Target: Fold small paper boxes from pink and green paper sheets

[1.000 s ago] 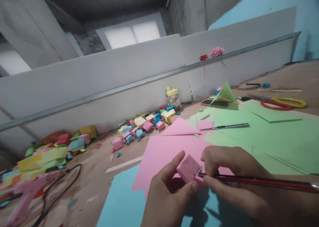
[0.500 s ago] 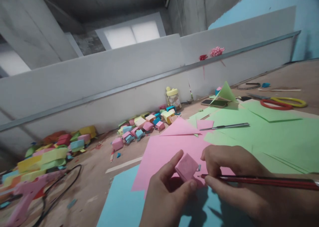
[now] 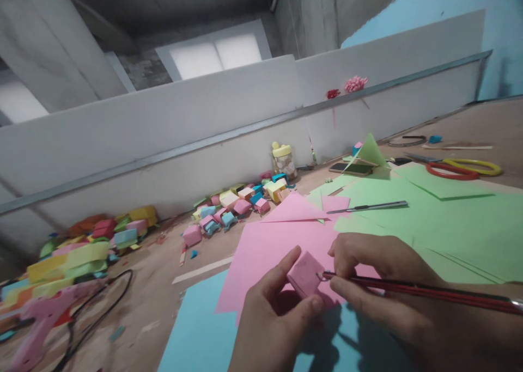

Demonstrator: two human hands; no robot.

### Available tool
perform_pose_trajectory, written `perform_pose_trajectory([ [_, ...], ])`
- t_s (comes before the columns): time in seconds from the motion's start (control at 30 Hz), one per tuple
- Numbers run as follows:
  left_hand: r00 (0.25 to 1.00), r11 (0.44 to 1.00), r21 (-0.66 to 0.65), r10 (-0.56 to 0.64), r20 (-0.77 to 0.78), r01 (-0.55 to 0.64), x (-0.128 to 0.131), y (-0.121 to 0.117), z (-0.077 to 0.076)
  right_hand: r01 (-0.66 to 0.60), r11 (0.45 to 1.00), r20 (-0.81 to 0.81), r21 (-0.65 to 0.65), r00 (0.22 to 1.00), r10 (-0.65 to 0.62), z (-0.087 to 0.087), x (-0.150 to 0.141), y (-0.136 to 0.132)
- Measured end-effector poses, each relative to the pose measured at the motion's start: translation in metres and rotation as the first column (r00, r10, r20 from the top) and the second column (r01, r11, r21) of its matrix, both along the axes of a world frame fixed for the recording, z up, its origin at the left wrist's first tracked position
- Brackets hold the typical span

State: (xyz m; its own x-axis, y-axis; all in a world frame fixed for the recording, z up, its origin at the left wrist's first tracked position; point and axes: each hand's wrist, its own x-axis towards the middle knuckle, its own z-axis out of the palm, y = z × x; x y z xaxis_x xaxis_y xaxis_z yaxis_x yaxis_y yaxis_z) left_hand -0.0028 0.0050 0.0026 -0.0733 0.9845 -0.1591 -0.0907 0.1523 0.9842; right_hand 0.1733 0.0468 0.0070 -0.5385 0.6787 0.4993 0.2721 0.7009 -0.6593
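Note:
My left hand (image 3: pixel 272 317) pinches a small pink folded paper box (image 3: pixel 305 274) between thumb and fingers, just above the pink sheet (image 3: pixel 269 247) and the blue sheet (image 3: pixel 196 328). My right hand (image 3: pixel 379 290) is closed round a thin red stick (image 3: pixel 429 294) that runs off to the right. The stick's tip touches the box's right side, where a tiny blue bit shows.
Green sheets (image 3: pixel 441 219) cover the right of the table, with a metal craft knife (image 3: pixel 368 207) on them. Red and yellow scissors (image 3: pixel 461 169), a phone (image 3: pixel 351 169) and a small jar (image 3: pixel 284 161) lie further back. Piles of folded coloured boxes (image 3: pixel 232 206) and a pink glue gun (image 3: pixel 44 317) are at left.
The box has turned slightly in my left hand, and the stick's tip has drawn back and returned to the box's right side. Nothing else has moved.

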Motion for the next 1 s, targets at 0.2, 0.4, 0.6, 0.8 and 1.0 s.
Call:
perform_pose_trajectory([
  [0.2,0.999,0.999,0.006,0.034,-0.013,-0.033,0.0017,-0.0001,0.0026,-0.016,0.997,0.027,0.075,1.0,0.014,-0.0013,-0.0023,-0.0023],
  [0.4,1.0,1.0,-0.008,0.018,-0.015,-0.018,0.0016,-0.0009,0.0004,-0.101,0.99,-0.012,-0.097,0.995,0.101,-0.0023,-0.0005,-0.0008],
  [0.6,1.0,1.0,0.009,0.009,-0.001,-0.009,0.0001,0.0003,-0.0022,-0.145,0.988,-0.027,-0.045,0.989,0.143,-0.0072,-0.002,0.0025],
  [0.8,1.0,1.0,-0.012,0.007,-0.004,-0.007,-0.0012,-0.0001,-0.0028,-0.017,0.997,0.004,0.07,1.0,0.017,-0.005,-0.0012,-0.0007],
  [1.0,1.0,1.0,0.003,0.0,0.015,0.0,0.0002,-0.0004,-0.0012,-0.153,0.987,-0.058,-0.048,0.987,0.15,-0.0071,-0.0015,0.0],
])
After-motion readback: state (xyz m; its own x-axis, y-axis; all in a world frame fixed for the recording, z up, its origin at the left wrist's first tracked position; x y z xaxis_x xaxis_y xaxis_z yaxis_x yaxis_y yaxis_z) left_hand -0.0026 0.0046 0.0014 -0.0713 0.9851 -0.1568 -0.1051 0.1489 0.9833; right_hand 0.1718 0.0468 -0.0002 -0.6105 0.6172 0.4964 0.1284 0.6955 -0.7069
